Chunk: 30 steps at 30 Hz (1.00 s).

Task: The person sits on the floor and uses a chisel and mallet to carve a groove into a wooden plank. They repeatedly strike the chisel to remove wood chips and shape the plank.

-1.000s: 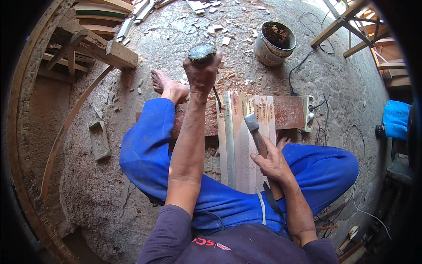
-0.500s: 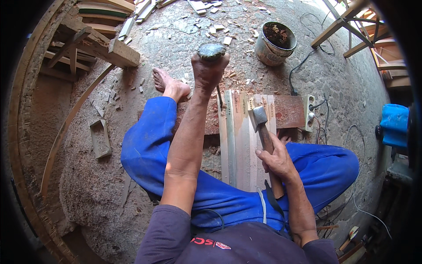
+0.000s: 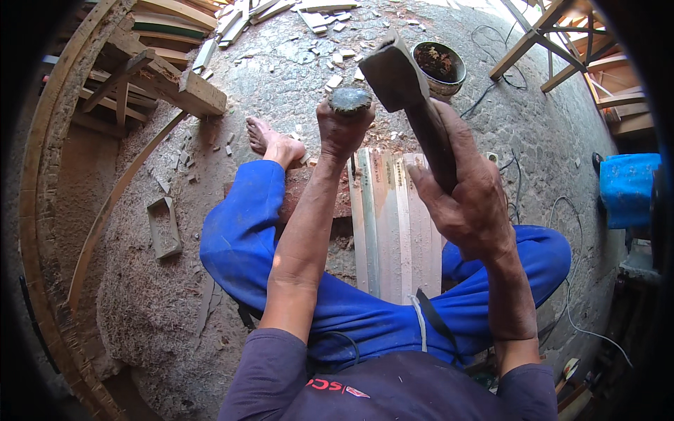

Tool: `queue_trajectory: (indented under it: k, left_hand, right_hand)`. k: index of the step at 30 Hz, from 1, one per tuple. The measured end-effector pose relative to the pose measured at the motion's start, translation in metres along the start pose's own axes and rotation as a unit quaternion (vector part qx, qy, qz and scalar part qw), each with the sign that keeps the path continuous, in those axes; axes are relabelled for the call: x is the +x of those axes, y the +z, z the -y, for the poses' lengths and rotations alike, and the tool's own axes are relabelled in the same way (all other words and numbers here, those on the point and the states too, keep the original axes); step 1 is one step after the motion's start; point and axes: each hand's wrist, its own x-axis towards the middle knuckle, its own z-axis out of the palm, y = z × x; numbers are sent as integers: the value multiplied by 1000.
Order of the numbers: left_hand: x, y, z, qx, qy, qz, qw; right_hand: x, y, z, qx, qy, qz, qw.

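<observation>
My left hand (image 3: 344, 133) is closed around an upright chisel (image 3: 349, 100), seen from its worn, frayed butt end. Its thin dark shank drops below my fist beside the far end of several pale wooden strips (image 3: 386, 231), laid side by side. Dark rows of marks run across the strips near that end. Raised above the strips, a hammer (image 3: 401, 74) with a blocky metal head is gripped in my right hand (image 3: 474, 193). The hammer head is to the right of the chisel butt, apart from it. The chisel's tip is too small to make out.
Beneath the strips is a reddish-brown board (image 3: 340, 189). A bucket (image 3: 439, 67) stands beyond the hammer. Wood offcuts (image 3: 337, 59) and shavings litter the floor. A small wooden box frame (image 3: 163, 226) lies left; a blue container (image 3: 627, 189) and cables (image 3: 519, 182) are right.
My right hand has lifted the hammer up and away from the strips. My left hand with the chisel has shifted slightly right and nearer.
</observation>
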Motion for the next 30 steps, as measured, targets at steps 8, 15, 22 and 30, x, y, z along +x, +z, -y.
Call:
queue_trajectory:
  k: [8, 15, 22, 30]
  left_hand:
    - [-7, -1, 4, -20, 34, 10, 999]
    - [-6, 10, -12, 17, -12, -44, 999]
    - [-6, 6, 7, 74, -10, -20, 997]
    - [-22, 13, 6, 201, 35, 27, 979]
  right_hand:
    - [39, 28, -23, -254, 80, 224, 938]
    - [32, 21, -32, -142, 74, 174, 972]
    - [80, -33, 33, -8, -184, -126, 975]
    - [39, 29, -39, -212, 64, 210, 952]
